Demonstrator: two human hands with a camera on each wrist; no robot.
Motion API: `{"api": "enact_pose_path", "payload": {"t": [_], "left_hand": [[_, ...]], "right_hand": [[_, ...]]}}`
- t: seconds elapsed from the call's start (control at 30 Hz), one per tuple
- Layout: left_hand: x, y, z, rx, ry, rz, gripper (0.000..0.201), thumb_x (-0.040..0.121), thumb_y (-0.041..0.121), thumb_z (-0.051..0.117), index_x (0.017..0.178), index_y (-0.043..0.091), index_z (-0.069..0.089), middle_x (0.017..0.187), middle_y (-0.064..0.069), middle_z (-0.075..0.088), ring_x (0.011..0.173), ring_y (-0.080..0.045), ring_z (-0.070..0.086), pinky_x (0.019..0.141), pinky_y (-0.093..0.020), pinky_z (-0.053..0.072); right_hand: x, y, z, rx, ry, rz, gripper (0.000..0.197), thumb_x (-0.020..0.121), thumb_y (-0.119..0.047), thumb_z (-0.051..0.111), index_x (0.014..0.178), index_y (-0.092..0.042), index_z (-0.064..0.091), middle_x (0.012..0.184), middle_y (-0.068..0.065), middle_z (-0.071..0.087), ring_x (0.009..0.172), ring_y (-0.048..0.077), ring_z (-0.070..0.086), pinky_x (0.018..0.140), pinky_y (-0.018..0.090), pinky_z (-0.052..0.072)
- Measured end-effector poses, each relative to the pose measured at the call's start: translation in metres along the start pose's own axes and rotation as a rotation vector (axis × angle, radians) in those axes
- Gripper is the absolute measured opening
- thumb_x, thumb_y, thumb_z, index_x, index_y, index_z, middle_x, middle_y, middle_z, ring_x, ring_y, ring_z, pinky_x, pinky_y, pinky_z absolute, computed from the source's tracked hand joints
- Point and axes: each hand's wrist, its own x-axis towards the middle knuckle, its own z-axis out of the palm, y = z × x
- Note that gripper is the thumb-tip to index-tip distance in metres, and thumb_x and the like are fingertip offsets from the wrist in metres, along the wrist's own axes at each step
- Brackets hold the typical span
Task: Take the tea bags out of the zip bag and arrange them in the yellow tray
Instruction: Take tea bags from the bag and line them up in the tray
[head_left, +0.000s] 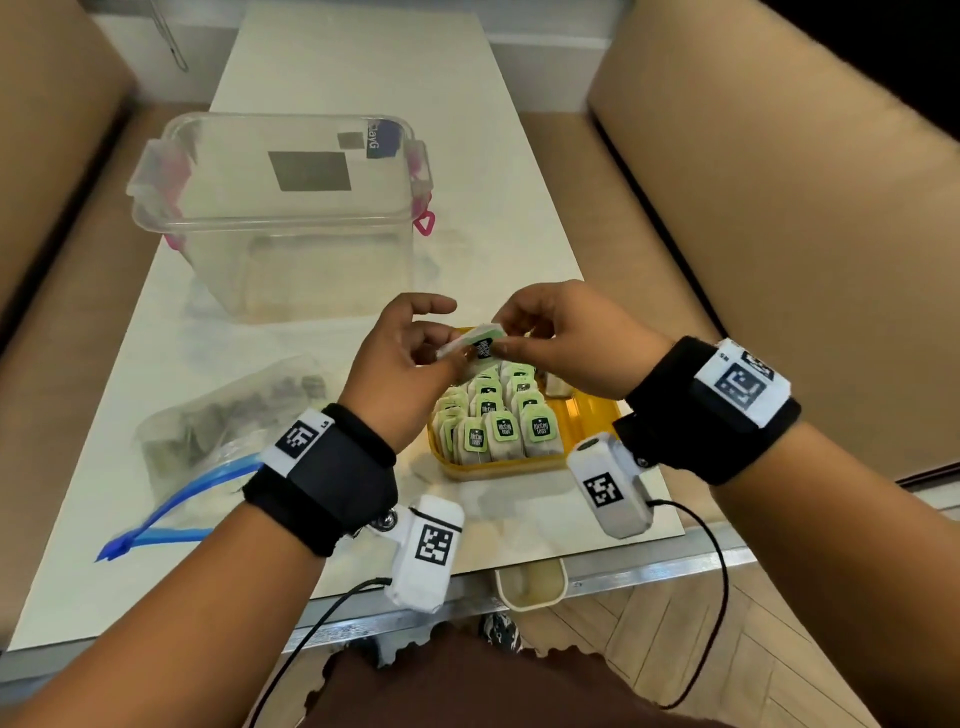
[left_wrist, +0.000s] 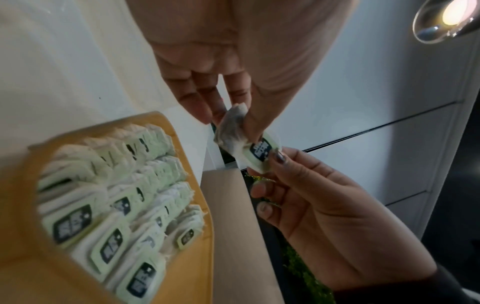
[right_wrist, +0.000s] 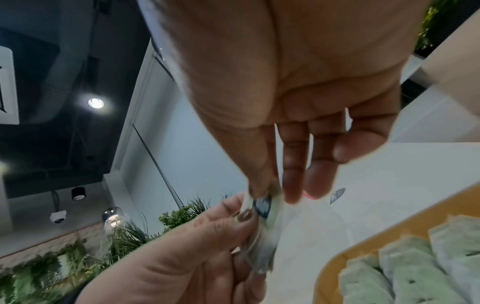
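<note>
Left hand and right hand both pinching one small white paper tea bag with a green label, raised just above the far end of the shallow yellow plastic tray. Left thumb and fingers on the pouch end, right fingertips on the label end, as the wrist views show.

Judged step: straightening a single bag between the hands before placing it. Tray already packed with several rows of upright green-labelled tea bags; bare yellow floor only at its right side.

Next move, as a guess: lowering the bag upright into the free right-hand strip, label facing like its neighbours, without toppling the rows.

Clear zip bag with a blue seal lying on the pale tabletop to the left, more bags inside. Clear lidded plastic box farther back.
</note>
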Motion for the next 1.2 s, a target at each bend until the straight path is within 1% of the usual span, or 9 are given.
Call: {"api": "enact_pose_path", "payload": {"t": [0.13,0.27,0.5,0.67,0.8,0.9,1.0,1.1,1.2], "left_hand": [[0.000,0.000,-0.001,-0.005,-0.061,-0.044,0.036,0.080,0.002,0.072,0.104,0.023,0.055,0.086,-0.006,0.067,0.080,-0.025,0.065,0.078,-0.043,0.054],[-0.005,-0.012,-0.003,0.087,-0.082,-0.078,0.029,0.082,0.001,0.069,0.097,0.024,0.059,0.087,-0.008,0.066,0.087,-0.036,0.067,0.080,-0.053,0.055],[-0.006,-0.011,0.002,0.102,-0.055,-0.050,0.026,0.082,-0.001,0.068,0.092,0.022,0.061,0.084,-0.001,0.067,0.075,-0.019,0.067,0.079,-0.045,0.057],[-0.001,-0.010,0.004,0.088,0.036,-0.052,0.022,0.083,0.002,0.068,0.091,0.020,0.059,0.091,-0.010,0.068,0.081,-0.030,0.067,0.077,-0.045,0.058],[0.002,-0.010,0.004,0.083,0.048,-0.049,0.022,0.083,0.002,0.069,0.092,0.020,0.059,0.093,-0.012,0.068,0.084,-0.034,0.067,0.077,-0.047,0.057],[0.001,-0.012,0.005,0.131,0.038,-0.025,0.020,0.083,0.008,0.070,0.095,0.021,0.060,0.099,-0.004,0.068,0.087,-0.022,0.067,0.081,-0.041,0.056],[-0.002,-0.022,-0.001,0.329,0.115,0.004,0.018,0.086,0.020,0.068,0.102,0.023,0.059,0.115,0.001,0.055,0.099,-0.007,0.059,0.082,-0.027,0.052],[-0.004,-0.030,-0.011,0.492,0.146,-0.018,0.024,0.088,0.023,0.066,0.110,0.022,0.058,0.120,-0.001,0.045,0.099,-0.009,0.054,0.079,-0.022,0.045],[-0.005,-0.037,-0.016,0.589,0.100,-0.091,0.036,0.087,0.022,0.066,0.121,0.016,0.053,0.124,-0.006,0.045,0.095,-0.012,0.054,0.081,-0.023,0.041]], "right_hand": [[0.000,0.003,0.001,0.051,0.098,-0.017,0.005,0.086,-0.019,0.068,0.086,-0.013,0.066,0.073,0.007,0.066,0.062,0.022,0.057,0.060,0.033,0.048],[-0.003,0.009,-0.011,0.023,0.113,0.016,0.007,0.080,-0.017,0.074,0.082,-0.014,0.068,0.071,0.008,0.067,0.059,0.014,0.055,0.057,0.028,0.046],[0.002,0.022,-0.007,0.042,-0.054,0.080,0.022,0.082,-0.031,0.072,0.100,-0.018,0.067,0.084,0.000,0.071,0.071,0.020,0.068,0.071,0.039,0.058],[0.006,0.019,0.005,0.261,0.013,0.076,0.030,0.092,-0.043,0.056,0.093,-0.015,0.066,0.085,0.013,0.071,0.073,0.035,0.068,0.062,0.045,0.054],[0.005,0.017,0.010,0.226,0.059,0.004,0.013,0.086,-0.021,0.069,0.094,-0.011,0.067,0.077,0.006,0.071,0.061,0.013,0.066,0.058,0.029,0.053],[0.007,0.025,0.007,0.195,0.108,0.016,0.007,0.084,-0.012,0.070,0.091,-0.010,0.067,0.073,0.004,0.070,0.062,0.014,0.066,0.062,0.031,0.055],[0.007,0.039,-0.005,0.152,0.133,0.081,0.010,0.082,-0.012,0.073,0.088,-0.013,0.065,0.066,-0.005,0.065,0.061,0.014,0.062,0.060,0.031,0.051],[0.005,0.059,-0.015,-0.114,0.065,0.132,0.005,0.085,-0.015,0.067,0.090,-0.017,0.067,0.067,-0.010,0.060,0.061,0.011,0.055,0.060,0.027,0.044],[0.004,0.074,-0.019,-0.347,-0.093,0.173,0.009,0.088,-0.016,0.064,0.096,-0.018,0.068,0.082,-0.004,0.064,0.070,0.009,0.053,0.058,0.020,0.039]]}}
